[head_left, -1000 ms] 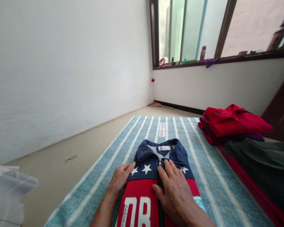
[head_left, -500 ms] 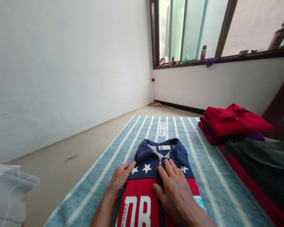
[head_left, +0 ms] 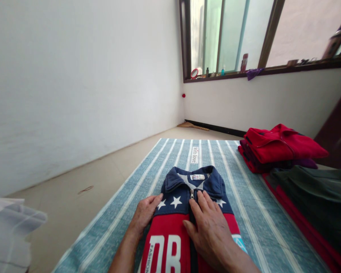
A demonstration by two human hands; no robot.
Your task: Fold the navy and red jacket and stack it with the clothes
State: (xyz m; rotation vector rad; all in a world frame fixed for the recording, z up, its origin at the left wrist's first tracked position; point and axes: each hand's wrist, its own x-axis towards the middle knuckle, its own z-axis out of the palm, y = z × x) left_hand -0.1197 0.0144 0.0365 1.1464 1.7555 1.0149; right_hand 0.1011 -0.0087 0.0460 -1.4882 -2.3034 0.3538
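A folded navy and red zip-up jacket (head_left: 170, 223) with white stars and large white letters lies front up, its collar pointing away from me. My right hand (head_left: 208, 223) rests flat on its front beside the zipper pull, fingers stretched out and holding nothing. At the jacket's left shoulder edge is my left hand (head_left: 144, 214). Its fingertips touch the cloth near a star, and the fingers look extended, though their undersides are hidden. Underneath spreads a blue-green cloth with white stripes (head_left: 125, 212), with a "With love" label beyond the collar.
Folded red and purple clothes (head_left: 284, 144) are stacked at the right. Nearer to me lies a dark green garment (head_left: 318, 189) over red cloth. A pale sheer fabric (head_left: 11, 231) hangs at the lower left. Bottles and a mirror (head_left: 194, 73) line the windowsill.
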